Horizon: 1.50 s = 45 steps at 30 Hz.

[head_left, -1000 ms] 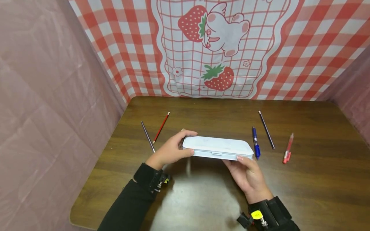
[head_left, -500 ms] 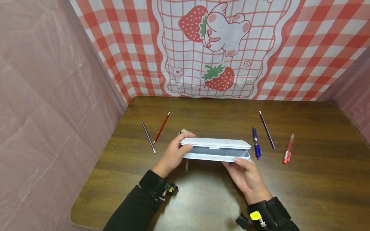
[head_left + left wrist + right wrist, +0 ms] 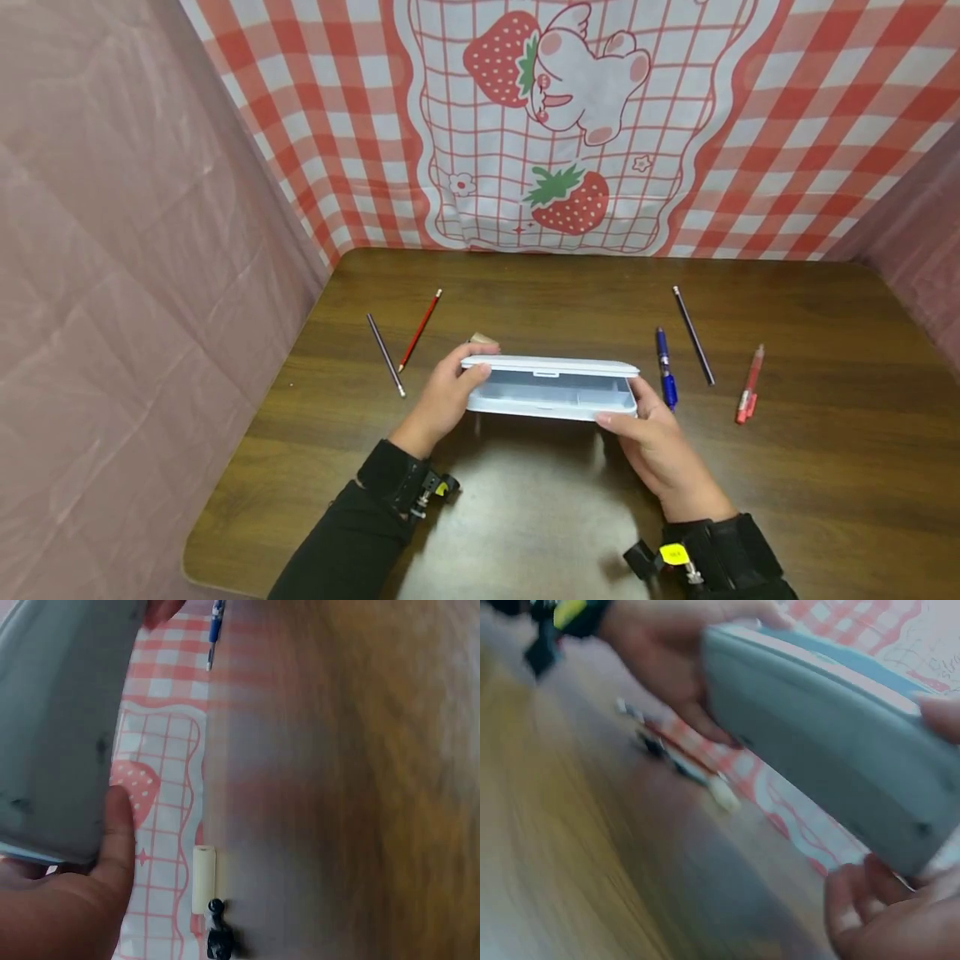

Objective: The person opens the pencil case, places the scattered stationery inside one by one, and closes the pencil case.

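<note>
A white pencil case [image 3: 547, 412] is held above the table with its lid [image 3: 555, 364] part-way raised. Through the gap I see a pale interior with a divider and no visible contents. My left hand [image 3: 438, 404] grips the left end, its thumb at the front by the lid. At the right end my right hand [image 3: 667, 450] holds the case, thumb on the lower front edge and fingers behind the corner. The case's grey-looking underside [image 3: 817, 742] faces the right wrist camera, which also shows both hands on it. Some fingers are hidden behind the case.
On the wooden table [image 3: 825, 500] lie a red pencil [image 3: 420, 332] and a dark pencil [image 3: 386, 355] at left. A blue pen [image 3: 665, 371], another dark pencil [image 3: 693, 336] and a red pen [image 3: 749, 385] lie at right. A small beige cylinder [image 3: 204, 879] sits behind the left hand.
The pencil case's lid was down one second ago and has since lifted. The case has shifted slightly left, and my right hand's fingers have moved up behind its right end.
</note>
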### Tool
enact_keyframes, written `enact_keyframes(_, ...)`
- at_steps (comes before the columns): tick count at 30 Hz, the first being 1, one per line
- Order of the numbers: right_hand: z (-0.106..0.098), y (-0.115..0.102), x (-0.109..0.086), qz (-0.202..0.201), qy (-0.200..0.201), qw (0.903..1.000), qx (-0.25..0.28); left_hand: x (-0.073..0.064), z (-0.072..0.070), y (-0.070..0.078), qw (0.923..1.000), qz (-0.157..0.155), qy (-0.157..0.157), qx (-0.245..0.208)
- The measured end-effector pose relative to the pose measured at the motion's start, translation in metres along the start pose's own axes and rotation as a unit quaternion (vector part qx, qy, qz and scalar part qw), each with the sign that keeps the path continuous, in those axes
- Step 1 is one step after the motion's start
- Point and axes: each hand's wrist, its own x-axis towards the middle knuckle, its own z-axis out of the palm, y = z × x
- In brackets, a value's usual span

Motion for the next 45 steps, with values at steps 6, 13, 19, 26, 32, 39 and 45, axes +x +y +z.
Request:
enact_keyframes(6, -0.013, -0.011, 0.002, 0.084, -0.007, 0.9485, -0.305, 0.002, -0.002, -0.001, 0.9978, -0.057, 0.010, 0.032)
enact_keyframes(13, -0.012, -0.007, 0.000, 0.054, -0.016, 0.8416, -0.537, 0.005, 0.000, -0.002, 0.9858, -0.157, 0.021, 0.055)
enact_keyframes(19, -0.009, -0.002, -0.002, 0.012, -0.008, 0.8056, -0.592, 0.009, 0.002, -0.003, 0.9784, -0.200, 0.022, 0.046)
enact_keyframes(26, -0.009, -0.001, -0.002, 0.021, -0.011, 0.7861, -0.618, 0.013, 0.003, -0.009, 0.9796, -0.193, 0.035, 0.041)
enact_keyframes(32, -0.012, -0.004, -0.007, 0.042, -0.033, 0.7751, -0.630, 0.010, 0.001, -0.011, 0.9809, -0.189, 0.039, -0.024)
enact_keyframes(39, -0.019, -0.007, -0.013, 0.048, -0.035, 0.7816, -0.621, 0.010, 0.000, -0.010, 0.9765, -0.206, 0.038, -0.048)
enact_keyframes(45, -0.023, -0.007, -0.014, 0.038, -0.007, 0.7811, -0.623, 0.009, -0.001, -0.009, 0.9766, -0.205, 0.040, -0.053)
